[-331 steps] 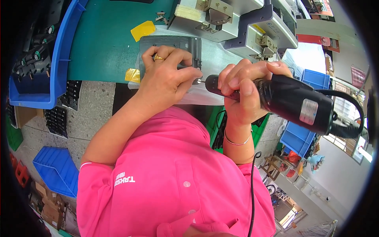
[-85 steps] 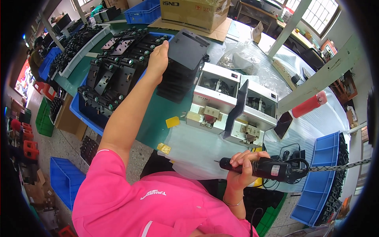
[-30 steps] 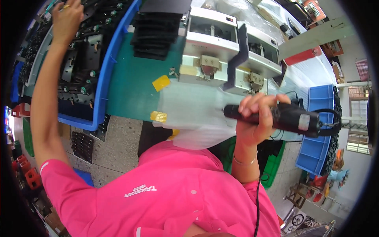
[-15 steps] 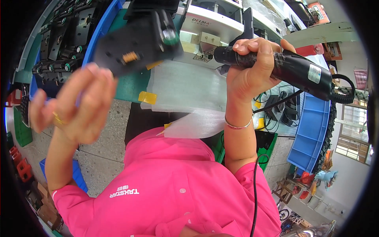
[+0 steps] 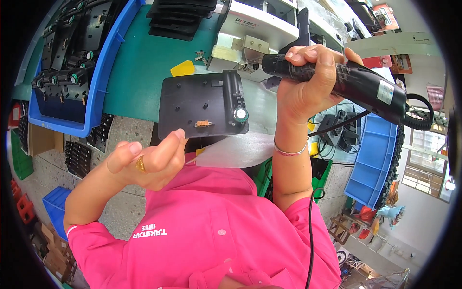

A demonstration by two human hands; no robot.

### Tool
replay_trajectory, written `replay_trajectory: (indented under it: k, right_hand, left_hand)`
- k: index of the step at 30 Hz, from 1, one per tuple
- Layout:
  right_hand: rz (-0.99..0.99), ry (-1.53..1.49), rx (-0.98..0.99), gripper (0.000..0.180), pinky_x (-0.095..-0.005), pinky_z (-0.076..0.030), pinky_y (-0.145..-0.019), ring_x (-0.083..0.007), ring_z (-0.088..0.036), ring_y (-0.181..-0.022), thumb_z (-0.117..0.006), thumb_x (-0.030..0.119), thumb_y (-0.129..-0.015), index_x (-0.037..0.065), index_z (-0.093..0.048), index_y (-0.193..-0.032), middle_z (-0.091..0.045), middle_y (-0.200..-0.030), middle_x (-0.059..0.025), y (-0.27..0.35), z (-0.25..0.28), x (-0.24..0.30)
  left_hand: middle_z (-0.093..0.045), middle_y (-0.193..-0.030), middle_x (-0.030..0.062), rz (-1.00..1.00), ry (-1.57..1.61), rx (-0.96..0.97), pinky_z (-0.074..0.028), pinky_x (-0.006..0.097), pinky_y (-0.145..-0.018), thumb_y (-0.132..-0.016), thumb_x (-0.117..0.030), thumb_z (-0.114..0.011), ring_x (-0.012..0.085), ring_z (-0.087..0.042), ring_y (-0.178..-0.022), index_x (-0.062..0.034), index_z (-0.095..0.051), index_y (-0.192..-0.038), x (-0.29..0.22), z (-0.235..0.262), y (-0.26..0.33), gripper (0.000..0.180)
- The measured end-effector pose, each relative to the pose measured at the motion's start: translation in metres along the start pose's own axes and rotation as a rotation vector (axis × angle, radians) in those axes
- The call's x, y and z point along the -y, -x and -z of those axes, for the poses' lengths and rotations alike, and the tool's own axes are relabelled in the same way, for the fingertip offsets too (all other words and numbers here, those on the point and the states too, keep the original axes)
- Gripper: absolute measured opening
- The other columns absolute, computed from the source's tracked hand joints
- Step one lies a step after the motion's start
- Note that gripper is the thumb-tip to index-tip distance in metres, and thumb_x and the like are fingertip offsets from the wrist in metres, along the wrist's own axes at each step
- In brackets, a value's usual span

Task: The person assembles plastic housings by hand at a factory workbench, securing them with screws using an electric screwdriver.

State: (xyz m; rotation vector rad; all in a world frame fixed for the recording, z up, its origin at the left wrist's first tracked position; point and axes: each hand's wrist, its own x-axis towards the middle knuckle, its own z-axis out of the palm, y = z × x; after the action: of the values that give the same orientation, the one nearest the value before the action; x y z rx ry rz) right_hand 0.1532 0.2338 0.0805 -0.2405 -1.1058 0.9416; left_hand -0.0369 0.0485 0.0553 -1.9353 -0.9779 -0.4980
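Black plastic panel (image 5: pixel 202 103): flat, roughly rectangular, matte, lying centre frame on the green bench top (image 5: pixel 139 62). Raised ribbed strip along its right side, ending in a round silver-topped cylinder (image 5: pixel 240 114); small orange-brown component (image 5: pixel 203 124) near its lower edge. Its lower edge reaches the bench's near edge; a bare green strip separates it from the bin at left.

Left hand (image 5: pixel 149 161): lower left of centre, fingers loosely curled, gold ring (image 5: pixel 140 164) on one finger, fingertip touching or just beside the panel's lower edge; holds nothing that can be made out.

Right hand (image 5: pixel 308 84): upper right of centre, fist wrapped tight around the electric screwdriver (image 5: pixel 346 84), a black cylindrical tool held almost level above the bench, cable trailing right. Thin bracelet (image 5: pixel 288 151) on the wrist.

Blue plastic bin (image 5: pixel 94 77): upper left, straight walls, packed with black moulded parts with green-tipped cylinders.

Stack of black panels (image 5: pixel 180 17): top centre, well apart from the panel.

White metal fixture (image 5: pixel 260 29): top centre-right, boxy, just beyond the panel.

Yellow tab (image 5: pixel 183 68): on the green surface, just above the panel.

Clear plastic sheet (image 5: pixel 240 149): glossy, hanging over the bench edge under the panel.

Second blue bin (image 5: pixel 375 164): right, below bench level.
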Motion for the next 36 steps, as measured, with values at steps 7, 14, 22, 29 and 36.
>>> replay_trajectory:
  k: [7, 14, 22, 29, 36]
  right_hand:
    - [-0.008, 0.02, 0.032, 0.04, -0.0312, -0.054, -0.052, -0.015, -0.056, -0.053, -0.058, -0.003, -0.086, 0.003, -0.038, -0.12, -0.058, -0.07, -0.0098, -0.001, -0.002, -0.005]
    - [-0.01, 0.041, 0.053, 0.041, -0.0309, -0.053, -0.052, -0.0144, -0.056, -0.054, -0.058, -0.004, -0.086, 0.003, -0.038, -0.121, -0.058, -0.072, -0.0097, 0.002, -0.005, -0.003]
    - [-0.057, 0.055, 0.164, 0.044, -0.0279, -0.052, -0.052, -0.0144, -0.058, -0.054, -0.06, -0.005, -0.086, 0.001, -0.037, -0.122, -0.06, -0.073, -0.0094, -0.006, -0.007, -0.008]
    - [-0.267, 0.248, 0.14, 0.037, -0.0233, -0.046, -0.046, -0.0128, -0.055, -0.049, -0.062, 0.0, -0.085, 0.0, -0.042, -0.117, -0.055, -0.067, -0.0053, -0.017, -0.031, 0.002]
    - [-0.276, -0.016, 0.166, 0.043, -0.0309, -0.05, -0.048, -0.0146, -0.052, -0.049, -0.06, -0.003, -0.086, 0.001, -0.037, -0.122, -0.056, -0.069, -0.0075, 0.011, 0.006, 0.023]
  left_hand:
    - [-0.058, -0.085, -0.0122, 0.047, 0.102, 0.017, -0.03, 0.03, -0.092, -0.072, -0.021, -0.058, 0.0026, -0.052, -0.086, -0.0235, -0.058, -0.071, -0.017, -0.011, 0.01, 0.002]
    - [-0.058, -0.085, -0.0091, 0.045, 0.237, 0.103, -0.028, 0.036, -0.097, -0.073, -0.015, -0.061, 0.0039, -0.057, -0.093, -0.0194, -0.059, -0.071, -0.035, -0.027, 0.024, 0.005]
    - [-0.062, -0.094, -0.006, 0.52, 0.664, 0.277, -0.023, 0.045, -0.099, -0.065, -0.023, -0.08, 0.0135, -0.056, -0.096, -0.0161, -0.066, -0.08, -0.049, -0.043, 0.026, 0.022]
    - [-0.061, -0.097, -0.0054, 0.679, 0.722, 0.32, -0.022, 0.044, -0.098, -0.068, -0.025, -0.079, 0.0153, -0.055, -0.098, -0.0173, -0.064, -0.079, -0.057, -0.043, 0.023, 0.02]
    - [-0.06, -0.095, -0.0058, 0.687, 0.762, 0.203, -0.024, 0.044, -0.097, -0.066, -0.023, -0.081, 0.0151, -0.054, -0.096, -0.0213, -0.068, -0.084, -0.073, -0.048, 0.001, 0.022]
